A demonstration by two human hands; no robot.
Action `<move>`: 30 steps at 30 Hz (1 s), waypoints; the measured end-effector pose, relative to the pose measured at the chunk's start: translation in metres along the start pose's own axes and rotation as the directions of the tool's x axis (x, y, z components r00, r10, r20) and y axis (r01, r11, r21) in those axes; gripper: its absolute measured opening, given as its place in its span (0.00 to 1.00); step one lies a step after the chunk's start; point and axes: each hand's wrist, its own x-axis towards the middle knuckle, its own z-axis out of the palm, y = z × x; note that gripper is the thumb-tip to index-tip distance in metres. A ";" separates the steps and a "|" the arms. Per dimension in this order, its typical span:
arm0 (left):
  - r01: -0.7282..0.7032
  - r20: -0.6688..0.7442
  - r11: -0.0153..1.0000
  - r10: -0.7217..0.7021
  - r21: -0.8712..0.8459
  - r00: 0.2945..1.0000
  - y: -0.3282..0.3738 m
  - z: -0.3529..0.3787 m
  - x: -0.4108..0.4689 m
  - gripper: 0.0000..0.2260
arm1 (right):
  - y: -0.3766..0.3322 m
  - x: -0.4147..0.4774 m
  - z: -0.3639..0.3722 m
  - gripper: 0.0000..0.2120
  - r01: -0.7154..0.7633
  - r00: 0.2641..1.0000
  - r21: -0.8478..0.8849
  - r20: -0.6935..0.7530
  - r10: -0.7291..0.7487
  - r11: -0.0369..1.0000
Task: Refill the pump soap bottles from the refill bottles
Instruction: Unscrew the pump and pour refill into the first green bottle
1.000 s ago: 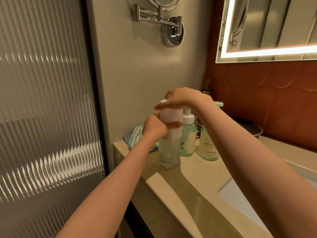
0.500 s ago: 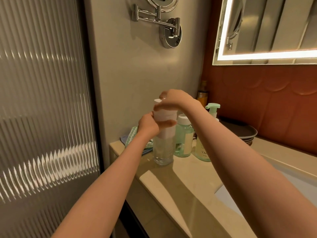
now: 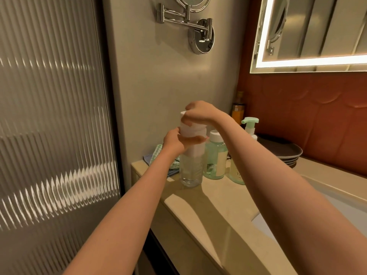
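A clear bottle (image 3: pixel 191 171) with a tall white pump top (image 3: pixel 191 131) stands on the beige counter (image 3: pixel 222 203) near its left end. My left hand (image 3: pixel 176 141) grips the white collar of that bottle. From above, my right hand (image 3: pixel 200 113) curls round the white top. Right behind it stands a green refill bottle (image 3: pixel 215 157) with a white screw cap. A pale yellow-green pump bottle (image 3: pixel 237 173) with a mint pump head (image 3: pixel 249 121) is partly hidden by my right forearm.
A checked green cloth (image 3: pixel 156 154) lies against the wall behind the bottles. Dark plates (image 3: pixel 286 153) are stacked at the back right. A white sink basin (image 3: pixel 327 207) opens to the right. An amber bottle (image 3: pixel 238 108) stands in the corner. A ribbed glass panel (image 3: pixel 53 116) fills the left.
Both hands stay on the white-topped bottle; the right hand has shifted a little round the top. The view has drifted slightly.
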 end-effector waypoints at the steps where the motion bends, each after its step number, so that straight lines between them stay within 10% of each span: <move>1: 0.000 0.004 0.999 0.000 0.044 1.000 0.001 0.000 0.001 0.30 | -0.001 0.001 0.002 0.16 -0.011 1.000 -0.007 -0.002 0.011 1.000; 6: 0.026 0.015 0.995 -0.028 0.096 1.000 0.003 -0.002 0.002 0.32 | -0.001 0.000 0.005 0.25 -0.083 0.994 -0.239 -0.092 0.063 0.967; 18: 0.044 0.099 0.996 -0.052 0.079 0.994 0.005 -0.006 0.005 0.28 | 0.000 -0.006 -0.030 0.23 0.054 0.990 0.018 0.132 -0.056 0.998; 25: -0.007 0.029 0.999 0.006 0.036 1.000 0.005 0.000 0.001 0.32 | 0.008 -0.012 -0.024 0.22 0.066 0.968 0.195 -0.251 -0.016 0.979; 30: -0.157 -0.025 0.945 0.171 0.286 0.985 0.007 0.003 -0.017 0.50 | 0.041 -0.025 -0.006 0.23 -0.031 0.953 0.407 -0.264 0.150 0.913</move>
